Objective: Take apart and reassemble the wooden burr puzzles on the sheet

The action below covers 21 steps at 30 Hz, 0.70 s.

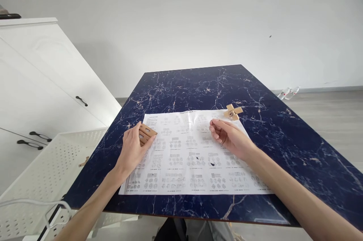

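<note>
A large white instruction sheet (pixel 181 150), printed with rows of small diagrams, lies on the dark blue marbled table (pixel 181 93). At its left edge my left hand (pixel 132 146) is closed around wooden puzzle pieces (pixel 147 132) with oval cutouts and small dark marks. Over the sheet's right half, my right hand (pixel 227 135) has its fingers curled together; whether anything sits between the fingertips is hidden. Just beyond it, a cross-shaped wooden puzzle (pixel 233 112) with a dark printed mark rests on the sheet's far right corner.
On the left are a white cabinet (pixel 51 70) with black handles and a white perforated basket (pixel 76 142) beside the table, with a small wooden piece (pixel 84 162) in it. A white cable (pixel 36 202) crosses the lower left. Clear plastic items (pixel 288 92) are at the right by the wall.
</note>
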Tool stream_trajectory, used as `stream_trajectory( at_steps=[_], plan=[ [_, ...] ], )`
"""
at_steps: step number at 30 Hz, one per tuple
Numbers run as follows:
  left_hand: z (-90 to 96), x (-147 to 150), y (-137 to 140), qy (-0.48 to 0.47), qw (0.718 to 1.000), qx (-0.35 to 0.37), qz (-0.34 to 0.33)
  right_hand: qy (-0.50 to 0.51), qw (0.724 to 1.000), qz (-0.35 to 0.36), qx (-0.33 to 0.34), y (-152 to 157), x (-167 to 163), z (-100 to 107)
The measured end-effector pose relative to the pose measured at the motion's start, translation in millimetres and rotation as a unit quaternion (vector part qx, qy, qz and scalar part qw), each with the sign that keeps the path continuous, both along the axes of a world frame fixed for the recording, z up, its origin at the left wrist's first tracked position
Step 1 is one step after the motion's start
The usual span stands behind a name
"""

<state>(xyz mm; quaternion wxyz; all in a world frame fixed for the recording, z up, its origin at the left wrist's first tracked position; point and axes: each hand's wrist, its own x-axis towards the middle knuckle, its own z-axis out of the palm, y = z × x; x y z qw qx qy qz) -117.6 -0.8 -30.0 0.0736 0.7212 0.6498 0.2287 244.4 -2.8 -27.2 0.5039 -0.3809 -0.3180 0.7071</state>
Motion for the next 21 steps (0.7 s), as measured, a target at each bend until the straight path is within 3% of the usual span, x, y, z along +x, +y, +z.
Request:
stream_trajectory(
  at_steps=[5, 11, 15, 21],
  plan=[
    [1.9, 24.2, -7.0, -0.015, 0.999, -0.02, -0.04, -0.017, 1.0, 0.012, 0.007, 0.1, 0.3, 1.5],
    [1.7, 61.7, -13.4, -0.054, 0.985, -0.073, -0.148, -0.028, 1.0, 0.009, 0.007, 0.4, -1.4, 1.6],
    [8.5, 85.9, -5.8, -0.058, 0.961, -0.13, -0.238, -0.051, 0.999, 0.017, 0.008, -0.8, -1.6, 3.0],
    [9.6, 110.6, 12.1, -0.064, 0.941, -0.128, -0.306, -0.087, 0.995, 0.033, 0.024, -2.4, -3.4, 4.3]
  ],
)
